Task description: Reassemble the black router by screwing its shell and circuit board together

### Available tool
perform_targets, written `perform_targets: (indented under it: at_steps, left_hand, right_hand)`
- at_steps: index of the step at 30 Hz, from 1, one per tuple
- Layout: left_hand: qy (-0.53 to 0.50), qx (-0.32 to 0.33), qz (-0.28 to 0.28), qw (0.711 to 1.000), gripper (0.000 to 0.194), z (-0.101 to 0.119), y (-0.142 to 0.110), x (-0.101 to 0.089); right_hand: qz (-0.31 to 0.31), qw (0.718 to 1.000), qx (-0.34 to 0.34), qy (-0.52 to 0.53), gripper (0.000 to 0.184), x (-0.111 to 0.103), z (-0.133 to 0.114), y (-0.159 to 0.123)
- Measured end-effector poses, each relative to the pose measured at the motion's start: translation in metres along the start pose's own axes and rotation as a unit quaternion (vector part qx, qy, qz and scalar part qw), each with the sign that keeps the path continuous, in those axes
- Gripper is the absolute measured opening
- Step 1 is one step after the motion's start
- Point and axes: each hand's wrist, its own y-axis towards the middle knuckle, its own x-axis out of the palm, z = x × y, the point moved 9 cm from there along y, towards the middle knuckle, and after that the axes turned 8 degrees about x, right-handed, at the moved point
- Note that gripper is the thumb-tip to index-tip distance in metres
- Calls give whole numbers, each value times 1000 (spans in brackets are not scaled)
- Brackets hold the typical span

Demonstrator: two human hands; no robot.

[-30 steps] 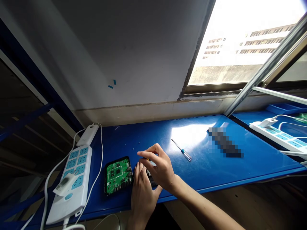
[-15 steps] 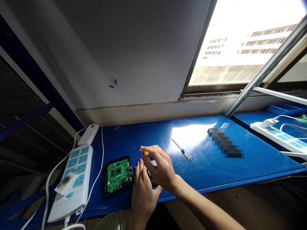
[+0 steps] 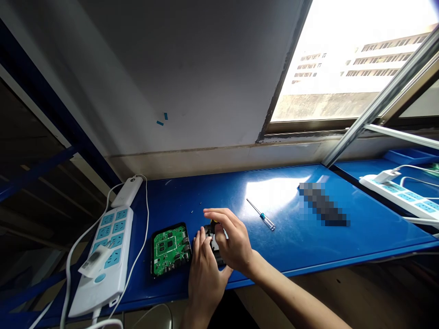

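Observation:
My left hand [image 3: 206, 274] grips a black plastic casing [image 3: 219, 260] with a pale label, its fingers along the left side and the thumb at the near right. Above the casing, my right hand [image 3: 235, 240] is curled round a small screwdriver with a yellow handle [image 3: 215, 222], mostly hidden by the fingers. Just left of my left hand lies a green circuit board [image 3: 168, 249] in an open black shell. Two tiny screws [image 3: 192, 211] rest on the blue table beyond it. A second screwdriver [image 3: 265, 220], clear-handled with a blue collar, lies to the right.
A white power strip [image 3: 99, 283] with cables and a white adapter [image 3: 127, 192] line the table's left side. A dark blurred-out object [image 3: 324, 205] lies at the right. Another power strip [image 3: 404, 194] and a blue tray [image 3: 408, 156] are beyond the metal frame.
My right hand has shifted slightly, its fingers curling further over the yellow handle, which showed more half a second ago. My left hand keeps its place on the casing.

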Motion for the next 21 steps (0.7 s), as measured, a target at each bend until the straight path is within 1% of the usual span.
perform_targets:
  at_steps: [3, 4, 6, 8, 10, 11, 12, 14, 16, 17, 19, 21]
  left_hand:
    - [-4, -4, 6, 1000, 79, 0, 0, -2]
    - [-3, -6, 10, 1000, 77, 0, 0, -2]
    - [0, -7, 16, 1000, 75, -1, -1, -3]
    - [2, -2, 19, 1000, 74, -1, -1, -2]
    - [3, 5, 21, 1000, 76, -1, -2, -2]
    - [3, 6, 21, 1000, 77, -1, -2, -2]
    - [4, 7, 20, 1000, 78, -1, -1, -1]
    - [3, 5, 16, 1000, 79, -1, -1, -1]
    - [-1, 2, 17, 1000, 77, -1, -1, -1]
    - [-3, 0, 20, 1000, 76, -1, -1, -2]
    - [-8, 1, 22, 1000, 76, 0, -1, -2]
    - [-7, 5, 18, 1000, 77, 0, -1, -2]
  right_hand:
    - [10, 1000, 9, -15, 20, -3, 2, 0]
    - [18, 1000, 7, -24, 18, -4, 2, -1]
    - [23, 999, -5, -29, 23, -4, 1, -2]
    - [20, 1000, -12, -16, 32, -4, 1, -2]
    - [9, 1000, -9, 3, 42, -3, 1, -2]
    - [1, 1000, -5, 7, 44, -3, 1, -2]
    - [-5, 1000, 0, 7, 42, -2, 2, -2]
    - [-11, 1000, 4, -4, 32, -1, 2, -2]
    - [4, 1000, 2, -21, 22, -2, 3, -3]
    - [11, 1000, -1, -26, 21, -3, 3, -3]
    - [15, 1000, -6, -20, 27, -3, 2, -3]
    - [3, 1000, -8, -2, 40, -2, 2, -3]
